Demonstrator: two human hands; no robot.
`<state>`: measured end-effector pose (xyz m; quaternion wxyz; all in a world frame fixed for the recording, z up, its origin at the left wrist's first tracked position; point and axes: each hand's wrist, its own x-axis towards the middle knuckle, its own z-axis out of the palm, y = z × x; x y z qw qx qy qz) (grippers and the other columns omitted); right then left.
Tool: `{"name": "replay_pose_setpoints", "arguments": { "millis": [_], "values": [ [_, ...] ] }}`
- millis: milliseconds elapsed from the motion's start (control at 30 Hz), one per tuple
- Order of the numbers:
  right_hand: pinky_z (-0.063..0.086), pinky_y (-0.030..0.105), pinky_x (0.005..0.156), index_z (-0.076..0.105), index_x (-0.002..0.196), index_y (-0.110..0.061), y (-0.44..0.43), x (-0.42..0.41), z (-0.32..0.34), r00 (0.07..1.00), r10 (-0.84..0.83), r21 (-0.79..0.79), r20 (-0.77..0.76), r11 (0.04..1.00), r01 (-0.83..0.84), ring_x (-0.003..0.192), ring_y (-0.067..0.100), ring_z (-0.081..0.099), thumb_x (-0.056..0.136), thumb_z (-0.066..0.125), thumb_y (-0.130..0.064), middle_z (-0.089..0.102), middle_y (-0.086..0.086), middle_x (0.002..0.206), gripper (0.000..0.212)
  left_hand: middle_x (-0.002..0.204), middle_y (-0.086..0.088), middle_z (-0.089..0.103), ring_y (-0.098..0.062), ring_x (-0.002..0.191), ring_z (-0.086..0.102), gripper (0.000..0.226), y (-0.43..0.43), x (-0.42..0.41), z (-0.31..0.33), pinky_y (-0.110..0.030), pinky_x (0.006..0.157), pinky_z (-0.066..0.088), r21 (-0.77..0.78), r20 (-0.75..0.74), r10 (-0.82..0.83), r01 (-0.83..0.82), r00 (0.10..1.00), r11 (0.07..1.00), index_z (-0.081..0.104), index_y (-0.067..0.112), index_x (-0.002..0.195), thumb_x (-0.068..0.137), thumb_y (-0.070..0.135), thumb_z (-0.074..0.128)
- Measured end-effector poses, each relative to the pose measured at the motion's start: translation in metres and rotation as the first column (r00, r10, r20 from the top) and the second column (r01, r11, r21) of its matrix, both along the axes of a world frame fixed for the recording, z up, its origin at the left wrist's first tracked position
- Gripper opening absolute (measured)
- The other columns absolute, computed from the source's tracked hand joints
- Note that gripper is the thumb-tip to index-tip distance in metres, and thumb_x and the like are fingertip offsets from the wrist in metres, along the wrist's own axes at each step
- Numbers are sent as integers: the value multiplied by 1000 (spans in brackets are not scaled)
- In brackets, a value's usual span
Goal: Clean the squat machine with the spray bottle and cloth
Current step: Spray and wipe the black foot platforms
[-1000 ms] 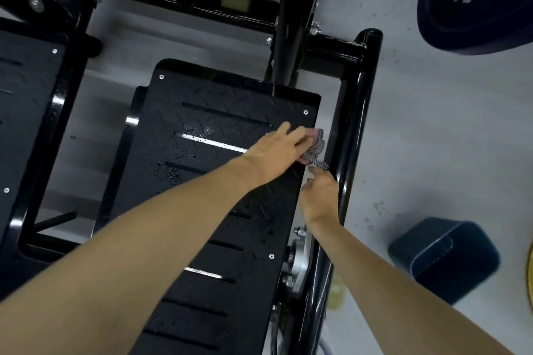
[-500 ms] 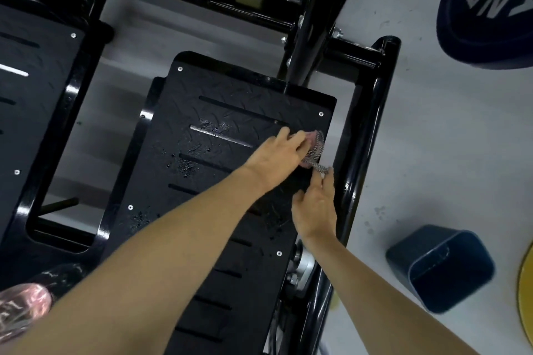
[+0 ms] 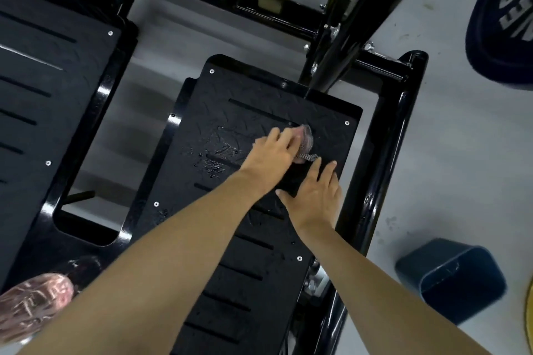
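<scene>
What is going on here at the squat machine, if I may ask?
A person is wiping the machine's black foot plate. Their left hand holds a bunched cloth against the plate, next to a patch of wet droplets. The right hand rests flat on the plate just below the cloth.

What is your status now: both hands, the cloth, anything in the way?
Left hand on cloth, grip unclear; right hand flat on footplate beside it. Cloth bunched on wet footplate. Blue bin on floor, apart from machine.
</scene>
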<state>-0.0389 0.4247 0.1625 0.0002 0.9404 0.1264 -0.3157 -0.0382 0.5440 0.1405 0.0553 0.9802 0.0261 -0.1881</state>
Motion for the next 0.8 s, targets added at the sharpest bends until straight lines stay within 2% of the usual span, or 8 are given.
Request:
{"name": "replay_pose_setpoints", "arguments": {
  "millis": [67, 133, 233, 367, 467, 567, 633, 800],
  "values": [
    [13, 42, 119, -6, 151, -7, 8, -5, 0, 999, 41, -41, -1, 998, -41, 145, 33, 7, 83, 55, -63, -7, 22, 157, 107, 139, -15, 25, -32, 121, 34, 77, 18, -5, -1, -39, 95, 44, 102, 3, -172, 170, 985, 980, 10, 5, 149, 87, 9, 56],
    [12, 44, 119, -10, 150, -7, 13, -9, -1, 995, 98, -76, -25, 992, -100, 145, 35, 4, 82, 56, -64, -11, 22, 156, 111, 140, -15, 26, -33, 121, 34, 77, 46, -13, -1, -39, 94, 42, 204, -16, -176, 175, 984, 963, 7, 5, 150, 89, 10, 54],
    [9, 46, 119, -15, 149, -6, 18, -12, -3, 991, 91, -102, -94, 990, -100, 146, 36, -3, 80, 60, -62, -18, 24, 154, 116, 136, -17, 28, -35, 119, 36, 82, 91, -33, 4, -41, 93, 42, 223, -37, 254, -240, 967, 945, 9, 5, 150, 84, 2, 57],
    [12, 44, 119, -18, 148, -6, 25, -16, -6, 996, -42, -51, -77, 998, 39, 146, 35, -5, 79, 68, -52, -19, 24, 154, 119, 133, -19, 31, -35, 115, 37, 76, 112, -47, 5, -38, 87, 46, 149, 4, 677, -670, 736, 727, 17, 3, 147, 83, 0, 59],
    [12, 45, 120, -16, 148, -4, 30, -17, -9, 996, -70, -47, -63, 997, 67, 146, 35, -5, 79, 68, -52, -16, 23, 155, 119, 133, -18, 30, -33, 115, 36, 81, 96, -47, -2, -35, 88, 49, 54, 44, 642, -644, 765, 763, 11, 4, 150, 83, -5, 56],
    [10, 46, 119, -15, 148, -2, 31, -18, -11, 995, -86, -54, -59, 995, 83, 146, 34, -6, 80, 68, -52, -16, 22, 155, 119, 137, -16, 26, -32, 118, 34, 81, 90, -55, -1, -40, 95, 47, 30, 12, 324, -324, 946, 946, 8, 7, 151, 85, -1, 54],
    [9, 46, 119, -15, 148, -2, 30, -18, -12, 995, -88, -57, -52, 995, 85, 146, 34, -7, 80, 67, -53, -16, 22, 155, 118, 138, -13, 25, -30, 117, 34, 84, 109, -63, 0, -39, 97, 45, 114, -27, 171, -167, 985, 979, 7, 9, 151, 84, 3, 57],
    [8, 47, 119, -15, 148, -1, 28, -19, -13, 996, -72, -53, -43, 996, 70, 146, 33, -9, 81, 65, -55, -18, 21, 155, 117, 135, -17, 29, -33, 115, 36, 83, 138, -71, -1, -38, 90, 47, 149, -27, 520, -511, 854, 847, 9, 5, 150, 83, -3, 58]
  ]
}}
